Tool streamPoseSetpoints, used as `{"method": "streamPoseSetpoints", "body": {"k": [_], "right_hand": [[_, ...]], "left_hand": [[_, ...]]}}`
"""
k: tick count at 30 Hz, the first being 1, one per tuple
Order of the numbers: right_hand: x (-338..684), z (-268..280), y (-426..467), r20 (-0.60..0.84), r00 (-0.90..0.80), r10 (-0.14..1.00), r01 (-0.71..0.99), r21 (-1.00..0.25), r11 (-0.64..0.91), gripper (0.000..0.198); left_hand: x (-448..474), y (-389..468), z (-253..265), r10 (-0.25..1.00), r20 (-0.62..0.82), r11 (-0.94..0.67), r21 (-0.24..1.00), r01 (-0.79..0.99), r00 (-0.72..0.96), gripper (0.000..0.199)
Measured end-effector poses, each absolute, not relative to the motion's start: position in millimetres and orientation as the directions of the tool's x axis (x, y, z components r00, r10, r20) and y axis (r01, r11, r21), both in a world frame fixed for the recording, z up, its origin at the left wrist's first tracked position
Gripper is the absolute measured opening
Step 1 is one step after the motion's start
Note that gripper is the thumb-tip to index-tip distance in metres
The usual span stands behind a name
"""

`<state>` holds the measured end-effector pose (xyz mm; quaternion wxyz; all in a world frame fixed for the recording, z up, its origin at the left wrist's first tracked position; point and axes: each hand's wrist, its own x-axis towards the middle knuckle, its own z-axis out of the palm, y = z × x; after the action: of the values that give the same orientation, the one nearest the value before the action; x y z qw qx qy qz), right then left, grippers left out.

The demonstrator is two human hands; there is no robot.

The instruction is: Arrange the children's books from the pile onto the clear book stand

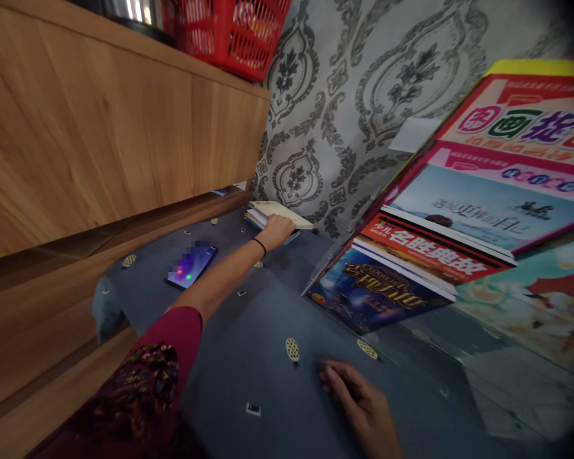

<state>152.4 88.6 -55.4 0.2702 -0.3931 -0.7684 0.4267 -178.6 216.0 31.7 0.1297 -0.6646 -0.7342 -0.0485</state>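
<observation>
My left hand (278,231) reaches to the far end of the cloth-covered table, its fingers curled around a pale-covered book (296,218) that lies on a few others by the wall. A dark band circles that wrist. Near the front edge my right hand (358,401) rests low over the cloth, holding nothing, its fingers loosely bent and the thumb alongside them. A clear rack to the right bears several upright books, among them a dark blue one (363,290) at the front and a red-covered one (425,248) behind it.
A lit phone (191,266) lies on the grey-blue tablecloth (239,357), left of my forearm. Wooden cabinetry (124,127) runs along the left side, with a red plastic basket (234,35) on top. Patterned wallpaper (316,140) covers the wall behind.
</observation>
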Motion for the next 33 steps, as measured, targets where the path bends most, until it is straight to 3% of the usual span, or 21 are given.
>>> {"method": "streamPoseSetpoints", "body": {"k": [9,21,25,29,33], "right_hand": [[148.3,-49.4,85.0,0.086,-0.541,0.837,0.367,-0.871,0.326,0.062],[144.9,-48.5,80.0,0.131,-0.516,0.847,0.344,-0.873,0.344,0.062],[149.0,-45.8,77.4,0.245,-0.455,0.856,0.388,-0.811,0.438,0.057],[148.8,-31.8,72.7,0.461,-0.465,0.756,0.392,-0.658,0.642,0.044],[120.2,-16.6,56.6,0.413,-0.738,0.534,0.225,-0.595,0.772,0.035]], "left_hand": [[-167.6,129.1,22.9,0.953,0.3,0.033,-0.229,0.973,0.038,0.032],[-169.5,21.7,-13.6,0.951,0.26,-0.05,-0.403,0.914,0.166,0.049],[-160.5,-22.7,-29.6,0.915,0.282,-0.135,-0.46,0.877,0.289,0.045],[-142.7,-80.7,-41.8,0.828,0.313,-0.269,-0.506,0.82,0.465,0.043],[-124.3,-127.1,-38.6,0.745,0.344,-0.397,-0.459,0.795,0.571,0.038]]}}
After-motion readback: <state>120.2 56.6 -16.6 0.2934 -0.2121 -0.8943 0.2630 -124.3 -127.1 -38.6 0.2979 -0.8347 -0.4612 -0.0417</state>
